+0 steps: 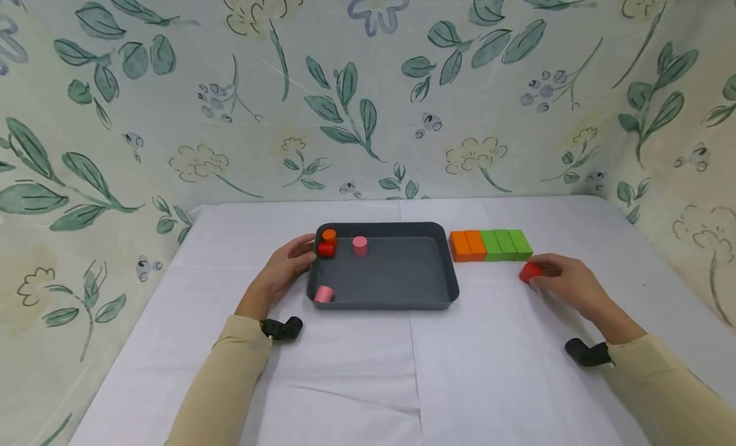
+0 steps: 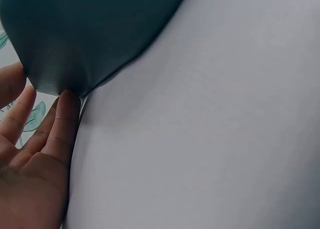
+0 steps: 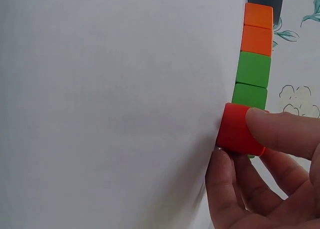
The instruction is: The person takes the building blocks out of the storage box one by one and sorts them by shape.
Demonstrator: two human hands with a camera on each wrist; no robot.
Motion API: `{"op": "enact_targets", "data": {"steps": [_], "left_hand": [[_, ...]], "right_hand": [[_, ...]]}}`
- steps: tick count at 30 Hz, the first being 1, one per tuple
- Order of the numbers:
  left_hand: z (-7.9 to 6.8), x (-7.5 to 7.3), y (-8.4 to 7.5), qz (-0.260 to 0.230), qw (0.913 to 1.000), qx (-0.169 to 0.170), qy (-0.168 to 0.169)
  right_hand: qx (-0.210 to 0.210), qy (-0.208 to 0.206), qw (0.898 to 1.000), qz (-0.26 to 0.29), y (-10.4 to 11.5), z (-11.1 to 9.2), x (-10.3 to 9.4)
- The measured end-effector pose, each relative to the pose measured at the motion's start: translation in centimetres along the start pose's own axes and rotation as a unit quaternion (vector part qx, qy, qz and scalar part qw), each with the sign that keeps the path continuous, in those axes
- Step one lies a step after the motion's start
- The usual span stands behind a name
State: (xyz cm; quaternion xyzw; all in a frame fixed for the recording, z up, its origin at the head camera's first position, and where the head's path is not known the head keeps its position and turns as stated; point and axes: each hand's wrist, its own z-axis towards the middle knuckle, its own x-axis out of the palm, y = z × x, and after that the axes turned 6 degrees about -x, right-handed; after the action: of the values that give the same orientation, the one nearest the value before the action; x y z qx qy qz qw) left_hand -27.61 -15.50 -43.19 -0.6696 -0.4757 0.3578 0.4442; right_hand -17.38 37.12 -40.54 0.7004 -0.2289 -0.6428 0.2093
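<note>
My right hand [image 1: 566, 283] pinches a red block [image 3: 235, 129] between thumb and fingers, just in front of the right end of a row of blocks. Two orange blocks [image 1: 467, 246] and three green blocks [image 1: 506, 245] make up that row, side by side. On the other side, my left hand [image 1: 284, 267] touches the left wall of a dark grey tray [image 1: 391, 304] with nearly straight fingers. Inside the tray, an orange cylinder [image 1: 329, 236] and a red cylinder [image 1: 326, 249] stand near the back left corner. A pink cylinder [image 1: 360, 245] is to their right, and another pink cylinder [image 1: 324, 294] lies tilted at the front left.
A white cloth [image 1: 356, 382] covers the table, with fold lines running across it. Behind it hangs a floral curtain [image 1: 379, 171]. The orange end of the row stands close to the tray's right wall.
</note>
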Motion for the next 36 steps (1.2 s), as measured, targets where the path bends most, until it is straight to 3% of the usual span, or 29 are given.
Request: {"op": "enact_targets", "data": {"steps": [10,23,36], "left_hand": [[-0.1,0.0,0.0,0.004,1.0000,0.003,0.002],[0.0,0.1,0.0,0.011,0.9998,-0.010,-0.011],[-0.2,0.2,0.0,0.009,0.9999,0.000,-0.004]], "right_hand": [[-0.017,0.011,1.000,-0.012,0.5,-0.5,-0.8],[-0.066,-0.010,0.996,-0.054,1.5,-1.8,-2.8],[-0.086,-0.024,0.994,-0.055,2.3,-2.2,-3.0]]}}
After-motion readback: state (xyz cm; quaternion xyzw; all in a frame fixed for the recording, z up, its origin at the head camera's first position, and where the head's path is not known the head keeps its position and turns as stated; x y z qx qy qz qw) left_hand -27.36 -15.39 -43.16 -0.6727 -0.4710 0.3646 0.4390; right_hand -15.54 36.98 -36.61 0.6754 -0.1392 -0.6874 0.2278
